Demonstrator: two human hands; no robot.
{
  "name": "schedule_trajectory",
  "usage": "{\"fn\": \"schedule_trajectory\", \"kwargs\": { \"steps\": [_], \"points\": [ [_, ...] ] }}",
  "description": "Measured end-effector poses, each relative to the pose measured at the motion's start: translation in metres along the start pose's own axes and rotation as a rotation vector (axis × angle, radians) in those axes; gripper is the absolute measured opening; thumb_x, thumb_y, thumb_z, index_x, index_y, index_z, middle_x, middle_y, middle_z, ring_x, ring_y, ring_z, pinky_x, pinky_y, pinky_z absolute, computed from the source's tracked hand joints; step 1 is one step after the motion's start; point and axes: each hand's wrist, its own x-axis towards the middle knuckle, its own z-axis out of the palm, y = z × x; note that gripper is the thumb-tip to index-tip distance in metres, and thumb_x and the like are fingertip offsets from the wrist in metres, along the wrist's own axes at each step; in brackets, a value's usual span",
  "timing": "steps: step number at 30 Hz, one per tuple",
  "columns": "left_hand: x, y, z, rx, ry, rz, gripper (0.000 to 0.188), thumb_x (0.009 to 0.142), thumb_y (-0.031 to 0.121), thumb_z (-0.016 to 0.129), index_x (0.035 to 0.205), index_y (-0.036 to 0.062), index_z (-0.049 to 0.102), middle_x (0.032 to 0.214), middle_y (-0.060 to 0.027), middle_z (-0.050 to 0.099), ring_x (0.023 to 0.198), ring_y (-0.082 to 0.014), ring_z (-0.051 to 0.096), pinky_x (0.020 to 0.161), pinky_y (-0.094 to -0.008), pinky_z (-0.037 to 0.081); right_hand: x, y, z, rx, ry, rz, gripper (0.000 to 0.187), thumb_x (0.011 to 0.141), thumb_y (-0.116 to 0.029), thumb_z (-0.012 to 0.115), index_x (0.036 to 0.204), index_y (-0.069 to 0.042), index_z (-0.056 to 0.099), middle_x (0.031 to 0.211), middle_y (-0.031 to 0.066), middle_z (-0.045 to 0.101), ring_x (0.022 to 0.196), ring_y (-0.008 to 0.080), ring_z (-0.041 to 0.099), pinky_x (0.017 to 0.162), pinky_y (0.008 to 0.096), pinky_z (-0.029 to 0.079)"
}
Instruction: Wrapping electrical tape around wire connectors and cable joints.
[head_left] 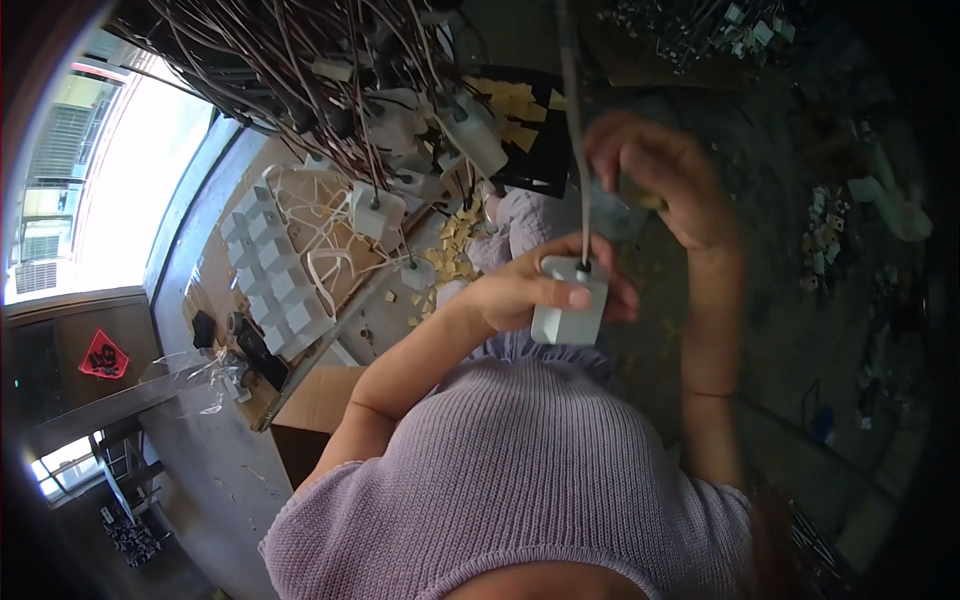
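In front of my chest, my left hand [545, 292] is closed around a white, box-shaped power adapter [570, 322], thumb across its front face. A pale cable [575, 120] leaves the adapter's top end and runs up past the upper edge of the view. To the right of this cable, my right hand [660, 175] is raised with bent fingers, smeared by motion. A small yellowish spot shows by its fingers, too blurred to name. Whether that hand grips anything is unclear.
A thick bundle of dark cables [290, 60] with white adapters hangs at the upper left. Below it, a bench holds rows of white blocks [275, 270], white cords [325, 215] and scattered yellow pieces [455, 250]. A cardboard box [315, 395] stands left of my body.
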Motion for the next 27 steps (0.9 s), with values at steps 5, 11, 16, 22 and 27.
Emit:
{"fn": "schedule_trajectory", "kwargs": {
  "steps": [5,11,16,22,27],
  "points": [
    [0.0,-0.007,-0.005,0.058,0.325,0.132,0.066,0.085,0.014,0.065,0.14,-0.0006,0.033,0.129,-0.0146,0.054,0.12,-0.0255,0.053,0.096,-0.0368,0.046,-0.022,0.022,-0.006,0.222,0.527,0.132,0.032,0.096,-0.031,0.051,0.079,-0.004,0.057,0.085,0.0064,0.062,0.068,0.012,0.053,0.065,0.0254,0.044],
    [0.001,0.001,-0.011,-0.217,0.293,0.112,0.06,0.089,0.019,0.062,0.14,0.0004,0.034,0.122,-0.0112,0.058,0.116,-0.0215,0.055,0.093,-0.0341,0.047,-0.05,0.046,-0.006,0.716,0.142,0.201,0.026,0.093,-0.028,0.046,0.103,-0.005,0.051,0.082,0.0056,0.053,0.07,0.0123,0.05,0.062,0.0235,0.04],
    [0.001,-0.014,-0.008,0.381,0.507,0.301,0.06,0.084,0.01,0.064,0.138,0.0001,0.037,0.117,-0.0092,0.06,0.112,-0.0183,0.056,0.093,-0.0306,0.044,-0.056,0.038,0.017,0.138,0.259,0.254,0.043,0.084,-0.014,0.064,0.121,-0.003,0.044,0.107,0.0094,0.055,0.084,0.0112,0.055,0.068,0.025,0.043],
    [0.001,-0.021,-0.016,0.534,0.604,0.422,0.056,0.081,0.013,0.063,0.132,-0.0013,0.043,0.113,-0.0085,0.058,0.105,-0.0184,0.057,0.093,-0.0307,0.043,-0.066,0.043,0.032,0.139,0.281,0.212,0.054,0.075,-0.008,0.079,0.119,-0.001,0.05,0.111,0.0059,0.056,0.098,0.0135,0.058,0.086,0.0292,0.051],
    [-0.007,-0.004,-0.004,-0.168,0.318,0.366,0.059,0.081,0.02,0.064,0.132,-0.0001,0.042,0.106,-0.0097,0.056,0.106,-0.0241,0.056,0.104,-0.0416,0.04,-0.09,0.05,0.04,0.406,0.385,0.155,0.059,0.082,-0.023,0.073,0.128,0.002,0.046,0.12,0.0117,0.055,0.1,0.0195,0.06,0.086,0.0304,0.05]
  ]
}}
